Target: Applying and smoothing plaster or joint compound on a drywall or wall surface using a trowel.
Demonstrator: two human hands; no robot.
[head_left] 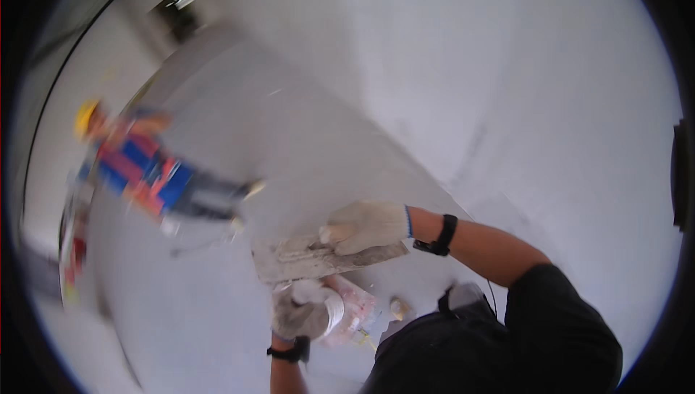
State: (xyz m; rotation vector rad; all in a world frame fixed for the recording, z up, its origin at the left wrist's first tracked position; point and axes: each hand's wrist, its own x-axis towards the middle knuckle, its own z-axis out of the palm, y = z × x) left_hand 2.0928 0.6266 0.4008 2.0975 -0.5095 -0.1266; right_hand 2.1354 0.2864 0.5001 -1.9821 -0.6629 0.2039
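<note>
lying between the gloved hands [368,228] is a trowel [318,264]

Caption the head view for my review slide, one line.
Gloved right hand grips a flat trowel, gloved left hand close by; a blurred person in a yellow helmet at left.

I'm looking through 1 fisheye, the left of 2 head-worn cameras. It faces steeply down, close above the left hand [300,311] and right hand [369,227], with the wearer's torso [449,354] at the lower edge; its wide field stretches to the wall [470,54] and a co-worker [145,166] farther off.
</note>
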